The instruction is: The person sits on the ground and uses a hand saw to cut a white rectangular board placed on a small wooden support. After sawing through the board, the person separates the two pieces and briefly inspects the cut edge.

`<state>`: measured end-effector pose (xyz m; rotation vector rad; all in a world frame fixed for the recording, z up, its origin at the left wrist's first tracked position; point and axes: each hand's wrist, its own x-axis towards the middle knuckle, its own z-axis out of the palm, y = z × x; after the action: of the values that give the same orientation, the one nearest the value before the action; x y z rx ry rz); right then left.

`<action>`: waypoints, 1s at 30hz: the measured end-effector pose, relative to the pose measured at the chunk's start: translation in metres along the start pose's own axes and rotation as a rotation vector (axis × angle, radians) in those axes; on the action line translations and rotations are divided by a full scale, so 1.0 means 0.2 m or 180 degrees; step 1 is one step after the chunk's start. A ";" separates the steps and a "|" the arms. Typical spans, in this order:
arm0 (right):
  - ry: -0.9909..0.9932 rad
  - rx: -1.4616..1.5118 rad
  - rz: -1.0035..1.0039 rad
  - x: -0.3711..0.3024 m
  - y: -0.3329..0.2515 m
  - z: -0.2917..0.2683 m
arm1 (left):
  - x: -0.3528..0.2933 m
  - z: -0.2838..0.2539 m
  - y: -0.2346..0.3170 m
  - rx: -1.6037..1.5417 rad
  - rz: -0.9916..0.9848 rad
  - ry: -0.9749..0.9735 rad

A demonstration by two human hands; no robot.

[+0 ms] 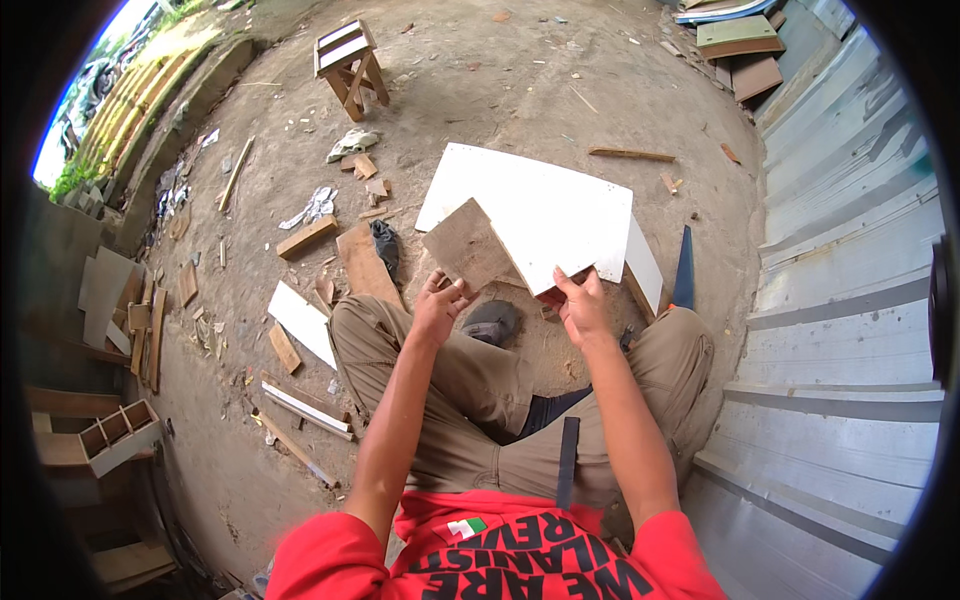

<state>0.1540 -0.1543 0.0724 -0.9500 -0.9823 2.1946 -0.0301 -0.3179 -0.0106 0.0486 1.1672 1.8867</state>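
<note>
A large white board (540, 205) with small holes along its edges lies in front of me, above the ground. My right hand (583, 305) grips its near edge, thumb on top, beside a dark reddish-brown edge. A smaller, thin brown board (468, 243) is tilted against the white board's left part. My left hand (439, 306) has curled fingers at the brown board's lower edge and appears to pinch it; the exact contact is partly hidden. Below the boards a dark shoe (490, 323) shows between my crossed legs.
A handsaw blade (683, 268) stands by my right knee, next to another white panel (643, 262). Wood offcuts (307, 237) and white strips (305, 410) litter the ground at left. A wooden stool (349, 65) stands far off. Corrugated metal sheeting (850, 340) walls the right side.
</note>
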 end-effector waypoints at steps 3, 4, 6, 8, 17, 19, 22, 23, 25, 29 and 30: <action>-0.0375 -0.0382 -0.0431 0.08 0.24 -0.03 | -0.12 0.06 -0.05 -0.0095 0.0104 -0.0290; -0.0442 -0.0677 -0.0461 0.09 0.29 -0.05 | -0.13 0.07 -0.06 -0.0053 0.0162 -0.0423; -0.0575 -0.1259 -0.0518 0.10 0.33 -0.06 | -0.14 0.08 -0.07 0.0042 0.0273 -0.0683; -0.0471 -0.1241 -0.0529 0.06 0.35 -0.04 | -0.15 0.08 -0.06 0.0186 0.0196 -0.0907; -0.1021 -0.0220 0.0304 -0.01 0.14 -0.04 | -0.27 0.15 0.05 0.1135 0.0211 -0.0946; -0.1485 -0.0080 0.0458 -0.05 0.09 -0.04 | -0.30 0.15 0.13 0.1149 0.0261 -0.1276; -0.1974 0.0061 0.0660 -0.09 0.06 -0.01 | -0.37 0.23 0.12 0.0701 0.0514 -0.1504; -0.2171 0.0077 0.0759 -0.11 0.05 0.01 | -0.40 0.25 0.12 0.0594 0.0548 -0.1591; -0.2300 0.0196 0.0500 -0.15 0.02 0.08 | -0.44 0.35 0.13 0.0679 0.0836 -0.1385; -0.2352 0.0216 0.0546 -0.15 0.02 0.05 | -0.46 0.44 0.16 0.1276 0.1165 -0.1251; -0.2393 0.0249 0.0563 -0.14 0.02 0.04 | -0.46 0.45 0.15 0.1345 0.1236 -0.1257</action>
<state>0.1637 -0.1810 0.0836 -0.1476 -1.1398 2.7872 0.0458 -0.3247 0.0975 0.8954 1.3158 1.8014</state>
